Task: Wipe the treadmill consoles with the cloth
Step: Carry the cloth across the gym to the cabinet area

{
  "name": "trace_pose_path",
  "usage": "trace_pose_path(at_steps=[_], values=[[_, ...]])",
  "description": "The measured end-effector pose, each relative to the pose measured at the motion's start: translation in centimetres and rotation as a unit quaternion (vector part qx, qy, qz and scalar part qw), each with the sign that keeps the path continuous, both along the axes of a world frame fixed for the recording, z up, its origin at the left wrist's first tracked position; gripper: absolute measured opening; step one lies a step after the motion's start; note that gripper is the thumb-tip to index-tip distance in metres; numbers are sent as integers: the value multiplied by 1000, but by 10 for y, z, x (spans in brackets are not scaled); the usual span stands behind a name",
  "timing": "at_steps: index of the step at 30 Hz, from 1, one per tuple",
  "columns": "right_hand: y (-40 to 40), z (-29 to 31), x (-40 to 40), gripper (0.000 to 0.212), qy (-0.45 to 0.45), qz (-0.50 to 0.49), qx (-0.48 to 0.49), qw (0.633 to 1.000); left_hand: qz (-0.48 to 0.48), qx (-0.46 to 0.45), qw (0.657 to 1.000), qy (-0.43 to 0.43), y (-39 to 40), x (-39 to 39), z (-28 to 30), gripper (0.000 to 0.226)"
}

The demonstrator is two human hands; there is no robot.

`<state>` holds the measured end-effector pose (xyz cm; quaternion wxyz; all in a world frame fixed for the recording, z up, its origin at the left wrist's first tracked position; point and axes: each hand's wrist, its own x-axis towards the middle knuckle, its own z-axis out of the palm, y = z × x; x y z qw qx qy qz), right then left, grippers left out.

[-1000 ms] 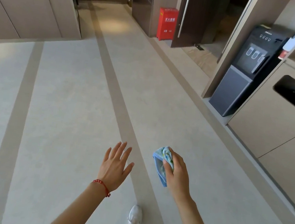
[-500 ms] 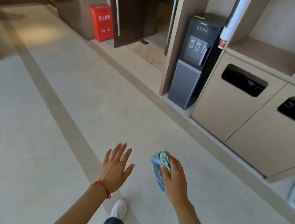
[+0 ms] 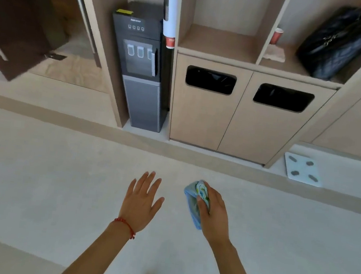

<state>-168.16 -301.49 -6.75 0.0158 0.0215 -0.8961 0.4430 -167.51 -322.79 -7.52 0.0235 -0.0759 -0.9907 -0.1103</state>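
Note:
My right hand (image 3: 213,213) is closed around a crumpled light-blue cloth (image 3: 194,203), held in front of me over the pale floor. The cloth bulges out at the thumb side and hangs a little below the fist. To its left my left hand (image 3: 141,200) is spread flat with its fingers apart and nothing in it; a red string bracelet circles that wrist. No treadmill or console is in view.
Straight ahead stands a beige cabinet (image 3: 202,121) with two dark bin openings, and a black water dispenser (image 3: 141,68) to its left. A black quilted bag (image 3: 341,40) lies on the upper shelf. A white scale (image 3: 303,169) lies on the floor at right. A dark door (image 3: 14,18) hangs open at left.
The view has swung to the right: the water dispenser and cabinet have moved from the right edge to dead ahead. Both hands keep their pose, cloth still gripped.

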Motion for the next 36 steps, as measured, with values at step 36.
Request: trace_pose_path(at_steps=[36], values=[[63, 24, -616, 47, 65, -128, 17, 990, -110, 27, 993, 38, 65, -662, 21, 61]])
